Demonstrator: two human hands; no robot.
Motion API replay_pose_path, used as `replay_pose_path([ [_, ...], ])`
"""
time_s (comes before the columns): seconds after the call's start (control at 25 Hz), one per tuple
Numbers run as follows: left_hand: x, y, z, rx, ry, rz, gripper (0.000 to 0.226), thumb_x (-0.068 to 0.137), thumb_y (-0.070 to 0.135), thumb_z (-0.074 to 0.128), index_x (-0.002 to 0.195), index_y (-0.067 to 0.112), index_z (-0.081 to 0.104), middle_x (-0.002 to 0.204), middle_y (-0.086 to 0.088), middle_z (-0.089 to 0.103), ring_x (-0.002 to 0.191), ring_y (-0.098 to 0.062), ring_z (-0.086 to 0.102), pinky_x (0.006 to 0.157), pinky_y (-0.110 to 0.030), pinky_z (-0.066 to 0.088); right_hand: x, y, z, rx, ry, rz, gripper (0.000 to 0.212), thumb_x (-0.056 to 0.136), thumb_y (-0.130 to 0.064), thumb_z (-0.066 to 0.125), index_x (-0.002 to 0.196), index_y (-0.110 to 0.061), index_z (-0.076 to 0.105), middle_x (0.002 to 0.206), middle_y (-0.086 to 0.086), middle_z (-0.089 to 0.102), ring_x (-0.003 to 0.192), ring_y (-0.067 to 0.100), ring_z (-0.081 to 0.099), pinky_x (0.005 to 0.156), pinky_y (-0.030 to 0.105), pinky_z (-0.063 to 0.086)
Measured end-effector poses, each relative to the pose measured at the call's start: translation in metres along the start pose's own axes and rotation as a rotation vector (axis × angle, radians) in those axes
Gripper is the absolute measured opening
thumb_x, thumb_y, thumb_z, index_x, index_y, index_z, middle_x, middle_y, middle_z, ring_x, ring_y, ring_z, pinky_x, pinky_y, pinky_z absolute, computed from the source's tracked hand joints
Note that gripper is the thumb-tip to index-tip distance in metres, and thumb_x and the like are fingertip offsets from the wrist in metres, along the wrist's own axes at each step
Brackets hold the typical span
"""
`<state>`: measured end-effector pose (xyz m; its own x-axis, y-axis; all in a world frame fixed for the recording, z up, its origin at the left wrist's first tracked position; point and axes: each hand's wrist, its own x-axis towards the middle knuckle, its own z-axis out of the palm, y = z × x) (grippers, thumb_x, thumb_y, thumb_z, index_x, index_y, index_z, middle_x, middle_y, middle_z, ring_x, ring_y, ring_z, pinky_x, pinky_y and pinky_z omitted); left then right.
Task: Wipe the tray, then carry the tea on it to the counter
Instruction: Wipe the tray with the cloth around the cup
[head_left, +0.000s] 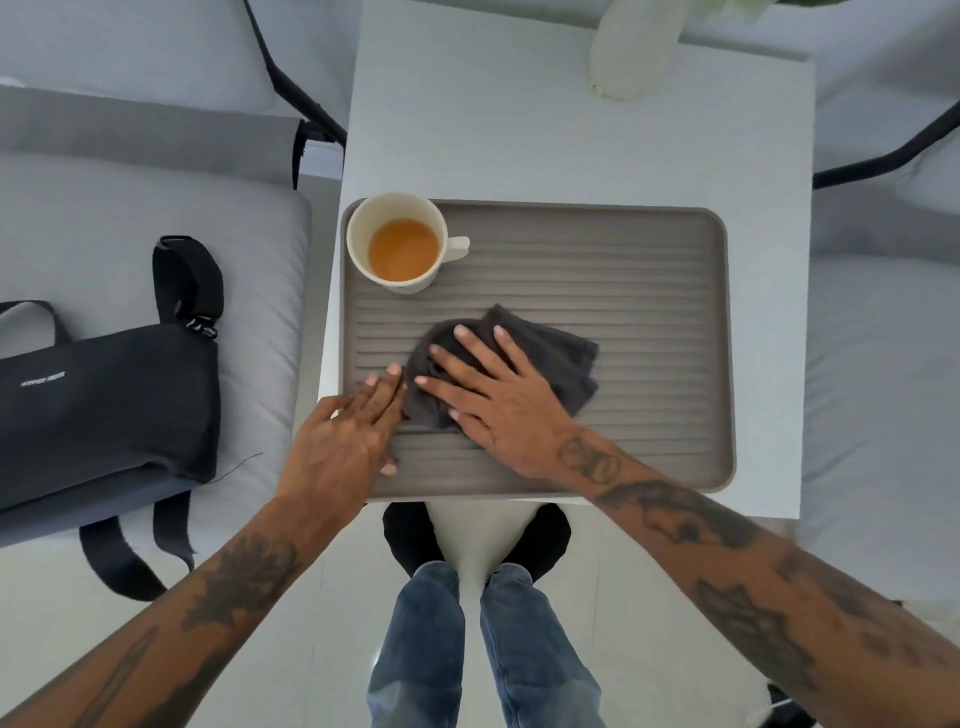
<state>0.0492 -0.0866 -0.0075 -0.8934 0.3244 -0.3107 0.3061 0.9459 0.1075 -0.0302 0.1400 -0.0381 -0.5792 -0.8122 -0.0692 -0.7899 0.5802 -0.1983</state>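
Note:
A grey ribbed tray lies on a small white table. A cream mug of amber tea stands in the tray's far left corner, handle pointing right. A crumpled dark grey cloth lies on the tray's near left part. My right hand lies flat on the cloth with fingers spread, pressing it onto the ribs. My left hand rests flat on the tray's near left edge, fingers together, touching the cloth's left side and holding nothing.
A black shoulder bag lies on a grey cushioned seat to the left. Another grey seat is at right. A white vase base stands at the table's far side. My legs in jeans stand below the table's near edge.

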Motion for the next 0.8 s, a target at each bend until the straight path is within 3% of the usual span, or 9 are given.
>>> replay_pose_path([
  [0.08,-0.002,0.002,-0.001,-0.033,0.021,-0.012,0.099,0.054,0.025,0.093,0.142,0.002,0.052,0.15,-0.017,0.048,0.127,-0.03,0.059,0.094,-0.038,0.049,-0.016,0.019,-0.002,-0.033,-0.001,0.023,0.048,0.103,-0.035,0.038,0.151,-0.031,0.037,0.161,-0.001,0.032,0.151,0.027,0.022,0.12,0.052,0.021],
  [0.24,-0.003,0.0,0.003,-0.068,0.044,-0.005,0.098,0.058,0.017,0.091,0.145,0.003,0.048,0.153,-0.016,0.044,0.131,-0.031,0.056,0.1,-0.033,0.031,-0.096,0.086,-0.015,-0.072,0.015,0.276,0.049,0.104,-0.033,0.033,0.153,-0.028,0.033,0.161,0.004,0.03,0.151,0.03,0.022,0.117,0.056,0.026],
  [0.4,-0.004,-0.001,0.006,-0.096,0.039,0.007,0.102,0.057,0.02,0.093,0.146,0.003,0.046,0.153,-0.017,0.043,0.133,-0.032,0.054,0.105,-0.037,0.044,-0.106,0.092,-0.014,-0.071,0.028,0.373,0.051,0.103,-0.034,0.032,0.153,-0.024,0.03,0.161,0.007,0.029,0.15,0.035,0.02,0.115,0.061,0.024],
  [0.6,-0.004,0.003,0.005,-0.091,0.002,-0.013,0.094,0.059,0.017,0.091,0.142,0.0,0.052,0.148,-0.019,0.05,0.132,-0.034,0.054,0.102,-0.043,0.048,-0.005,0.019,0.007,0.004,0.115,0.144,0.049,0.098,-0.03,0.045,0.147,-0.024,0.046,0.156,0.006,0.041,0.147,0.036,0.03,0.115,0.061,0.024],
  [0.72,-0.003,0.001,0.005,-0.073,0.02,0.006,0.075,0.059,0.018,0.094,0.126,0.002,0.063,0.128,-0.018,0.067,0.119,-0.035,0.065,0.101,-0.041,0.049,0.032,-0.016,0.011,0.065,0.075,0.113,0.051,0.099,-0.032,0.044,0.15,-0.026,0.04,0.159,0.004,0.035,0.15,0.033,0.022,0.119,0.058,0.019],
  [0.8,-0.003,-0.002,0.007,-0.081,0.07,0.009,0.077,0.06,0.015,0.092,0.129,0.001,0.061,0.133,-0.02,0.064,0.121,-0.036,0.063,0.105,-0.037,0.039,0.022,-0.003,0.008,0.027,0.084,0.091,0.049,0.101,-0.033,0.042,0.15,-0.028,0.039,0.16,0.002,0.034,0.15,0.03,0.023,0.12,0.054,0.02],
])
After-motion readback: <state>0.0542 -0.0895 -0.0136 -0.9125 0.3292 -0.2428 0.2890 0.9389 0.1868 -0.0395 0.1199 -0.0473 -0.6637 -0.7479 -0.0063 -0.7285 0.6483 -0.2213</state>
